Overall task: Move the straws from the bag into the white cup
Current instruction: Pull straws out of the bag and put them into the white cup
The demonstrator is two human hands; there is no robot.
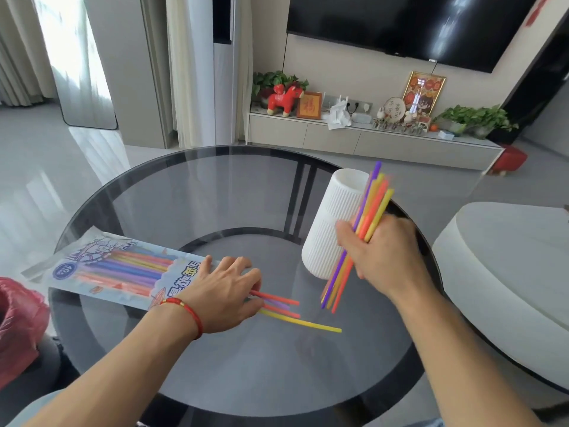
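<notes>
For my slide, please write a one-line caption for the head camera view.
Right hand grips a straw bundle beside the white ribbed cup; left hand rests on the straw bag.

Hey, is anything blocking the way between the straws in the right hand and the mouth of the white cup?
Nothing visible does. The right hand holds the straw bundle against the near side of the white cup, tips already level with its open rim; the mouth looks clear.

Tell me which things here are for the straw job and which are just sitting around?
For the job: bag, loose straws by the left hand, straw bundle in the right hand, white cup.

Just sitting around: red plastic bag, toy horse, plants, TV.
</notes>
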